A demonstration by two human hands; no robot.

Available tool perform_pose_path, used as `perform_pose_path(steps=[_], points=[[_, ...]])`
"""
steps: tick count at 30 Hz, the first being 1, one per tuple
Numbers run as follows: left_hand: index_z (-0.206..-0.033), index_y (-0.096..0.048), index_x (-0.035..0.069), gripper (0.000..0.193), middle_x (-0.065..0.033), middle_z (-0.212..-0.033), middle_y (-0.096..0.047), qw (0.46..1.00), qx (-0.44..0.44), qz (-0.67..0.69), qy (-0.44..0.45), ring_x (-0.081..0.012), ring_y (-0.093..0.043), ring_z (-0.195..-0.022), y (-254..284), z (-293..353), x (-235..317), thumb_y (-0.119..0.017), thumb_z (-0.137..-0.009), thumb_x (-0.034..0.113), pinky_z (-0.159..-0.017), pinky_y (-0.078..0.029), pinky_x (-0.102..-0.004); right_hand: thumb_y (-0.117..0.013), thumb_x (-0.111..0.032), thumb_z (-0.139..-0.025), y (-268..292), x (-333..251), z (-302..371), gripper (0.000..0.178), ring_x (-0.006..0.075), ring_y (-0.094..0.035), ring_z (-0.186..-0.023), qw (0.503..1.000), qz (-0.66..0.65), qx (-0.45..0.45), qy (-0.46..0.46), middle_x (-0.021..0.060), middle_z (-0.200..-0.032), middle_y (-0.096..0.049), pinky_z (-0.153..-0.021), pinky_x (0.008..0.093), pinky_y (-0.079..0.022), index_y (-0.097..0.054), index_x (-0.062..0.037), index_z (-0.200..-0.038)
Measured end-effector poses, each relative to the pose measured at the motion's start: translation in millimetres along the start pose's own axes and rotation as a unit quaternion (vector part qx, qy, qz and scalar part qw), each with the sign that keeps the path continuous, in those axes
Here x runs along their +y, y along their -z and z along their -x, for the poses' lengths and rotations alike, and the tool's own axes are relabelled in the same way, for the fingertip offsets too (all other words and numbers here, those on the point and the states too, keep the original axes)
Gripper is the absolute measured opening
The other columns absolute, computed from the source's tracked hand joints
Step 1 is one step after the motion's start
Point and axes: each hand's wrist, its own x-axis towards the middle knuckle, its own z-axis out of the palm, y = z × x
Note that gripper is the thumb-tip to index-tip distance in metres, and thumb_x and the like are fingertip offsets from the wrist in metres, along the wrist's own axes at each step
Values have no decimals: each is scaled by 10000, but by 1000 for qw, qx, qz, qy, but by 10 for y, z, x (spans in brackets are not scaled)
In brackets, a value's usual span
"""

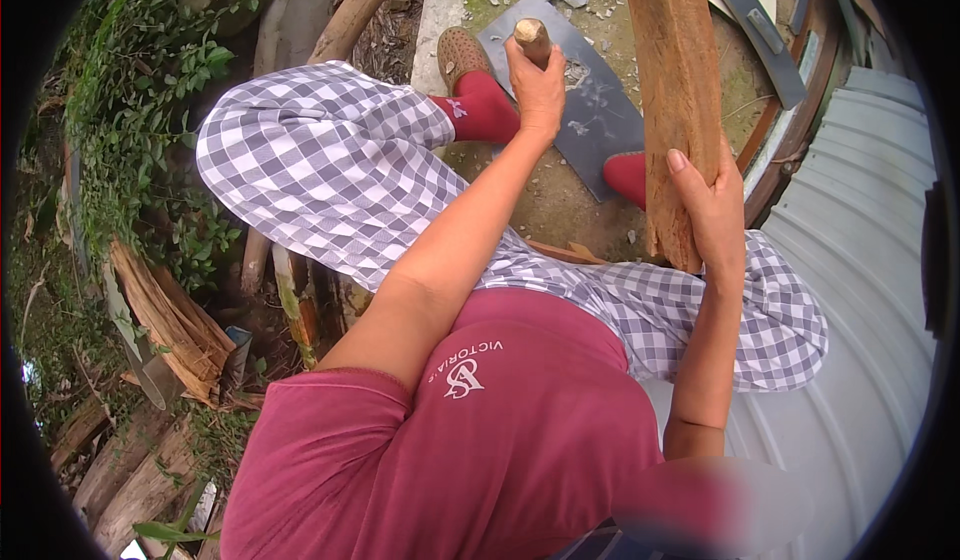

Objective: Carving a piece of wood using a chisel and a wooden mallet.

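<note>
My left hand (538, 88) is closed round a thick wooden handle (532, 32), whose pale cut end points up. Whatever lies at the handle's lower end is hidden below the hand. My right hand (712, 205) grips a long, rough wooden beam (680, 70) by its near end, thumb on the top face. The beam runs away from me and out past the far edge of the view. Beneath the left hand, a dark grey flat sheet (600, 125) lies on the ground with pale chips scattered on it.
A brown shoe (462, 55) stands beside the grey sheet. Split wood (175, 325) and logs (140, 480) lie at the left below green plants (150, 110). Corrugated metal sheeting (860, 210) spreads along the right. Dark curved strips (765, 35) lie at the far right.
</note>
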Motion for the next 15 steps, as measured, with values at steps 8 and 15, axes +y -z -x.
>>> perform_pose_path(steps=[8,15], points=[[-1136,-397,24,401,-192,-990,-547,998,-34,-17,-46,-311,-567,-881,-24,216,111,-645,-827,83,-798,-446,-392,-684,-267,-776,-65,-769,-75,704,206,-603,-984,984,64,-6,164,154,-1116,-609,-858,320,-470,-405,24,-1353],[-1150,-401,27,406,-201,-1000,-565,998,-42,51,-21,-312,-584,-912,-14,197,-10,-642,-829,91,-790,-450,-392,-604,-411,-761,-131,-475,-136,744,345,-603,-1055,933,330,-143,-7,215,-1205,-584,-897,380,-452,-391,-85,-1395]])
